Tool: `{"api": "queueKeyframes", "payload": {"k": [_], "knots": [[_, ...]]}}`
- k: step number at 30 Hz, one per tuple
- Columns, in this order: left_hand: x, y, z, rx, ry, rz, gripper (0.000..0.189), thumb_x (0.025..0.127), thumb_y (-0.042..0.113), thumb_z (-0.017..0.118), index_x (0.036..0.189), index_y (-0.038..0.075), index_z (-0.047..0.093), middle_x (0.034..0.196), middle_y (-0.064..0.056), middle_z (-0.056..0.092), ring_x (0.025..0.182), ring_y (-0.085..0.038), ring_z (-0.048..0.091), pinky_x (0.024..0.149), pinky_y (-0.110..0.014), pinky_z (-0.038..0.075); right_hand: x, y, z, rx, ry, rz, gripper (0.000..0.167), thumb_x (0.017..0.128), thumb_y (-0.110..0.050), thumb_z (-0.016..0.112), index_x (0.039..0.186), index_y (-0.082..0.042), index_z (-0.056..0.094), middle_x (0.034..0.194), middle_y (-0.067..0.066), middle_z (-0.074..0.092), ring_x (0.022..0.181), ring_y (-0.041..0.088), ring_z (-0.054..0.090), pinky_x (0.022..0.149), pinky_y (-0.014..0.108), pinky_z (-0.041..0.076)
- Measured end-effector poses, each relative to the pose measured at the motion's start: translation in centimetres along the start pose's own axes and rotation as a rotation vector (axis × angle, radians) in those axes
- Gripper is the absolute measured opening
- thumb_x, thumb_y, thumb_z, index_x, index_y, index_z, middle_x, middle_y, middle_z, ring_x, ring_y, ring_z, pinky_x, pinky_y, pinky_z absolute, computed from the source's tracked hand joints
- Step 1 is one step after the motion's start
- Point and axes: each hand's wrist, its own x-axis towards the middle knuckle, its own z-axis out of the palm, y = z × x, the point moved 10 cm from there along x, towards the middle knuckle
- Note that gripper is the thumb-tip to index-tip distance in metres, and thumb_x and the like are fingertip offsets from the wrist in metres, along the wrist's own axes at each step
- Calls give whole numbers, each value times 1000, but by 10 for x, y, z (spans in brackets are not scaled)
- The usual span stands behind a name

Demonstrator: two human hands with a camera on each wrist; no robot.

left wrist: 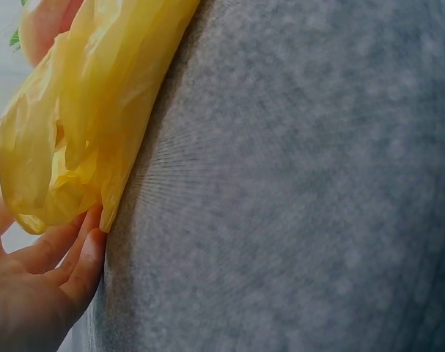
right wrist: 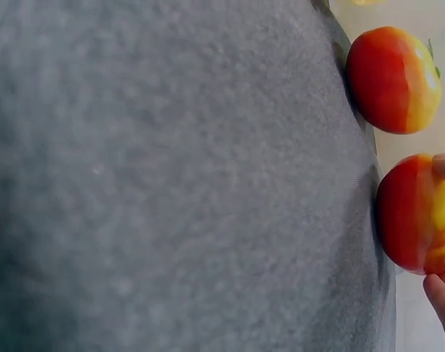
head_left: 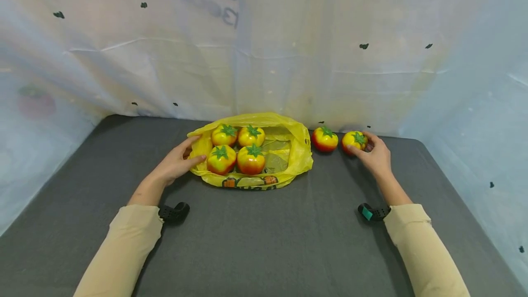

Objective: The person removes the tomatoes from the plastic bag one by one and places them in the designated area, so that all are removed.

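A yellow plastic bag [head_left: 298,150] lies with its mouth spread wide on the dark table. Inside, toward its left side, sit several glossy yellow-red tomatoes [head_left: 251,160] with green leaf tops. My left hand [head_left: 178,159] holds the bag's left edge, thumb over the rim and fingers on the outer side; in the left wrist view the fingers [left wrist: 86,268] reach under the crumpled plastic [left wrist: 108,103]. To the right of the bag, my right hand [head_left: 376,154] grips a tomato [head_left: 354,140] between thumb and fingers, low at the table. Another tomato [head_left: 324,140] stands between it and the bag.
A dark grey cloth covers the table [head_left: 264,237]. Behind it hangs a pale sheet [head_left: 288,58] with small dark marks, and similar sheeting closes in both sides. Each wrist wears a black band [head_left: 174,213].
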Motion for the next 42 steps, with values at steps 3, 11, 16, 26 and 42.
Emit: {"api": "queueKeyframes", "payload": {"k": [3,11,16,26,42], "knots": [[0,-1,0,6,-1,1,75,98,36,53,156,18,10,158,-27,8,141,-51,15,108,-63,29,2,1,1,6,-5,0,76,90,-35,66,150,-5,30,149,25,36,130,43,43,105,52,39],[0,-4,0,10,-2,1,76,98,39,54,156,19,10,158,-26,8,141,-50,15,108,-63,29,2,2,3,-38,-46,-9,80,90,-40,64,153,-8,24,153,25,28,131,48,38,104,58,37],[0,-5,0,14,-5,0,76,98,39,54,156,19,9,158,-26,8,141,-50,15,107,-63,29,-1,0,1,-35,-57,-4,82,90,-42,64,153,-10,24,155,23,25,132,49,37,104,59,37],[1,1,1,5,3,6,74,98,36,53,156,19,10,158,-27,9,141,-50,15,108,-62,30,-11,-23,-11,45,-14,-38,80,89,-42,66,153,-15,26,157,19,24,134,48,35,104,61,35],[0,0,0,-2,6,2,74,99,33,54,156,18,10,158,-26,7,142,-50,14,108,-62,30,-26,-68,13,177,-8,-157,71,87,-33,71,148,-15,39,153,13,35,135,43,38,106,55,37]]}}
